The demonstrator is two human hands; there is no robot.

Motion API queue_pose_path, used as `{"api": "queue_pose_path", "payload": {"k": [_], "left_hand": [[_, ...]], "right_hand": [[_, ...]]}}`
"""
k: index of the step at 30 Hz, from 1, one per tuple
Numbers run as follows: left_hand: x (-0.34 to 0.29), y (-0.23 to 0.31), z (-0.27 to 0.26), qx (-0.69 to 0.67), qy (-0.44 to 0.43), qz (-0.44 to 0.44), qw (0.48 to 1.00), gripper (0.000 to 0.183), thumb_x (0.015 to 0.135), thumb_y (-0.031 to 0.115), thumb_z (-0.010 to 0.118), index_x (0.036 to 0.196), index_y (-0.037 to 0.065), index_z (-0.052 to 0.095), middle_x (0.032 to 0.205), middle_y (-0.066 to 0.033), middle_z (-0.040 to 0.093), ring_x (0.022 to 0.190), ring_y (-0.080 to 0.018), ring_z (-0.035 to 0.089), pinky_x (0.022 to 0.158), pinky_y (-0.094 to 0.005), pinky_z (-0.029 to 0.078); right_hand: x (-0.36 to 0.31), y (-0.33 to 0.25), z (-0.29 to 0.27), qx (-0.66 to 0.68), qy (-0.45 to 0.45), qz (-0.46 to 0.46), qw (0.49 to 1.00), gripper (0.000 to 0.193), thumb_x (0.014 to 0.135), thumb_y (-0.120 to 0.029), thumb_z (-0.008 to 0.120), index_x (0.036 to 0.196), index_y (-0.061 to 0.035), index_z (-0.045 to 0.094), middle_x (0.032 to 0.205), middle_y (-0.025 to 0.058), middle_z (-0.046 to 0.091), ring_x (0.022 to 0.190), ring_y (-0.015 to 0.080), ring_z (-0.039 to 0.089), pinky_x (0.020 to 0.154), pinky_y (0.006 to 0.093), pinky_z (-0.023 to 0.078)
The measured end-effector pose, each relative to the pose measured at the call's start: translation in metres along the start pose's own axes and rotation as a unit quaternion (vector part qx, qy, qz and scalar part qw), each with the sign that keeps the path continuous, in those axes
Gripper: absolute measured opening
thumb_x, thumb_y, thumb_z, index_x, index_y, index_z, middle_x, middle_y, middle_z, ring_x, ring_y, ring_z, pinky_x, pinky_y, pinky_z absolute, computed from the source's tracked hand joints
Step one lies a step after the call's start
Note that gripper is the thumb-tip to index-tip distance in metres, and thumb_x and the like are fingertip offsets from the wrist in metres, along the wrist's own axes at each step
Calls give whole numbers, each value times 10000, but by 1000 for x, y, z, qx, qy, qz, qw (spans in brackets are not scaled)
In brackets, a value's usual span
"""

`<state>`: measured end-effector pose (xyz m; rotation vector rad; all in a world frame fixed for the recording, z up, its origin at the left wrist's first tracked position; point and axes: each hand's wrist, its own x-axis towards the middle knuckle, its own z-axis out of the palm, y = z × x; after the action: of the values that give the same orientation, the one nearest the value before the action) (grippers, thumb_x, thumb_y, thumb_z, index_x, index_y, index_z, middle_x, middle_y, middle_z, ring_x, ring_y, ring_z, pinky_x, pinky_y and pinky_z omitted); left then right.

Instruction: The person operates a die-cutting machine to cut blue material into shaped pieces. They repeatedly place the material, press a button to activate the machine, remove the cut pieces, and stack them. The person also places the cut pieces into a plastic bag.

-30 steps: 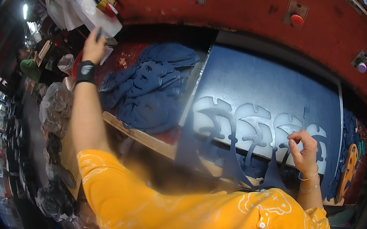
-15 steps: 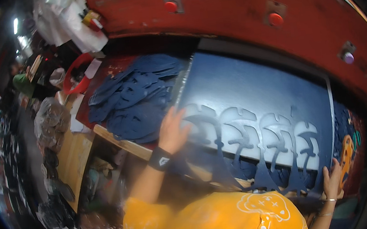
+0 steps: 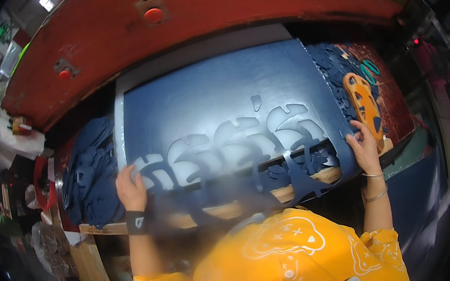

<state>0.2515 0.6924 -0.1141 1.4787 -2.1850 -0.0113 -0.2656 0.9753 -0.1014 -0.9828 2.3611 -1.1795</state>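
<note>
A large navy-blue sheet (image 3: 203,98) lies on a pale cutting board (image 3: 120,117) in front of me. Near its closer edge runs a row of curved cut-outs showing the pale surface beneath, and the cut strip hangs over the front edge. My left hand (image 3: 132,191) is closed at the sheet's near left edge, fingers bent and thumb up. On the opposite side, my right hand (image 3: 365,146) grips the near right edge between thumb and fingers. Just beyond the right hand rests an orange cutting die (image 3: 363,102) with openings in it.
A red machine beam (image 3: 209,10) with push buttons spans the far side. Blue scrap heaps (image 3: 90,174) lie left and right of the board. Green-handled scissors (image 3: 369,71) sit beyond the die. A wooden rail (image 3: 178,220) edges the front; a red basket (image 3: 45,185) stands far left.
The view has swung to the right. My left hand has come down along the sheet's left edge toward the near corner. My right hand stays at the right edge, with its grip now plainer.
</note>
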Motion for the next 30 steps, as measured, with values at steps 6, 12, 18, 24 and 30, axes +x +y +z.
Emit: {"api": "queue_pose_path", "payload": {"k": [6,12,18,24,30], "left_hand": [[-40,12,-26,-39,-70,-132,988,388,742,-24,559,1113,79,602,960,-135,550,843,-300,573,756,-348,473],[-9,34,-34,-2,-37,-16,999,533,717,12,546,1248,57,534,1284,-203,479,1202,-381,443,1024,-429,342],[39,56,42,106,-96,-19,990,504,943,359,487,1411,185,420,1457,-151,385,1372,-345,305,1085,-562,213],[37,33,54,112,-86,-29,990,493,946,379,483,1409,220,422,1488,-95,368,1391,-329,286,1081,-588,207],[43,37,57,80,-20,-78,994,497,899,311,590,1328,75,503,1405,-256,394,1293,-401,378,1079,-448,300]], "right_hand": [[-37,15,-27,44,-53,121,990,371,837,-77,658,1190,-15,562,876,51,549,764,128,547,700,247,458],[14,-45,-5,-158,8,-253,955,388,762,-137,695,1135,-63,619,1139,169,566,1073,343,534,940,399,425],[61,-102,133,-151,-104,-496,849,284,789,-232,693,1064,-160,690,1208,109,567,1176,326,486,1022,434,361],[46,-50,22,-129,-170,-350,912,207,837,-236,660,974,-93,719,1074,74,666,1040,245,594,897,374,474],[31,18,-95,-181,-28,-112,977,624,746,-383,741,1261,-95,538,1264,167,517,1166,342,496,984,418,409]]}}
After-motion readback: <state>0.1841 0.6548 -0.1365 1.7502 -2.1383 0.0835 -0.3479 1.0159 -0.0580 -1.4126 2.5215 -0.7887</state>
